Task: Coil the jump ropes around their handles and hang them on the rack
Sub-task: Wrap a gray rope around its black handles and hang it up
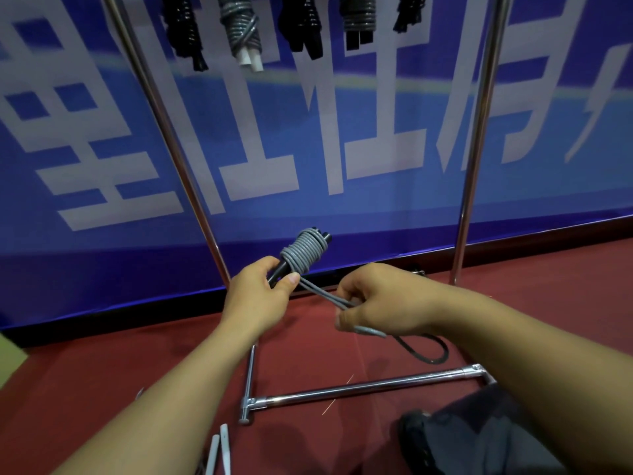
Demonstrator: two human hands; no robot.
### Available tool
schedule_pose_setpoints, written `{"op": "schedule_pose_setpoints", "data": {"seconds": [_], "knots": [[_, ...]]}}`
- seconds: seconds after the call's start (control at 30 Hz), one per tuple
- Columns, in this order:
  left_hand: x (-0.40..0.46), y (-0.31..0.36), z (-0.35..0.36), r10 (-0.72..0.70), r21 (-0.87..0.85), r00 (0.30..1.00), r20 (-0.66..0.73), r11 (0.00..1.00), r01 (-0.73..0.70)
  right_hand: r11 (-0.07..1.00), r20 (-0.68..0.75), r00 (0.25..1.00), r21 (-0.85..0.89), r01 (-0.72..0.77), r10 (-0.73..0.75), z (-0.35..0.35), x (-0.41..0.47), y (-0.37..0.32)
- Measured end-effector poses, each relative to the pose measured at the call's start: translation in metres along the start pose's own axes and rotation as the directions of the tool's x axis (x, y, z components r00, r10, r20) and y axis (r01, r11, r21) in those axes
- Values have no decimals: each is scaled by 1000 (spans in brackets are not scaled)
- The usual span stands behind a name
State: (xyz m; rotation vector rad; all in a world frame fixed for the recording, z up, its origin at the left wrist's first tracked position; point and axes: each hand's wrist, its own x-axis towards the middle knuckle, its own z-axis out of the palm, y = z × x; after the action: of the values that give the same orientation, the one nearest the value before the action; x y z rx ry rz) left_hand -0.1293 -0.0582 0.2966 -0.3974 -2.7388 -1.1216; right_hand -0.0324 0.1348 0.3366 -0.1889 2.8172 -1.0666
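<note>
1. Left hand point(258, 296) fingers curl round black handles point(278, 272) bearing the grey rope coil point(303, 251).
2. Right hand point(373, 299) pinches the grey rope's loose strands point(323, 295).
3. Chrome rack point(356, 389) stands just behind.

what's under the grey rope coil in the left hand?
Two black handles, side by side; their ends poke out past the grey coil. The left hand grips the lower ends. The wrapped middle is hidden.

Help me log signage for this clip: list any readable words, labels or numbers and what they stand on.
Blue banner behind the chrome rack: large white characters, cropped and skewed by the view, not readable for certain.
Grey jump rope coiled on black handles: no label visible.
No numbers or brands anywhere.
</note>
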Motion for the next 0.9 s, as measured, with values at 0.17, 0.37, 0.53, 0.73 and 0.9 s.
{"op": "schedule_pose_setpoints", "data": {"seconds": [0.17,0.37,0.53,0.73,0.9], "knots": [[0,1,1,-13,69,1000,10,998,13,999,-6,1000,44,12,-12,-1,-4,6],[-1,2,5,-40,159,987,155,987,15,997,-97,995,77,6,1,-4,-5,11],[-2,3,8,-45,175,967,250,985,1,999,-198,980,36,-10,17,-2,3,13],[-6,7,13,-8,201,910,414,976,-83,994,-290,955,-106,35,-64,0,8,15],[-15,10,17,-11,168,811,585,980,-108,977,-286,952,-210,44,-105,-1,11,23]]}}
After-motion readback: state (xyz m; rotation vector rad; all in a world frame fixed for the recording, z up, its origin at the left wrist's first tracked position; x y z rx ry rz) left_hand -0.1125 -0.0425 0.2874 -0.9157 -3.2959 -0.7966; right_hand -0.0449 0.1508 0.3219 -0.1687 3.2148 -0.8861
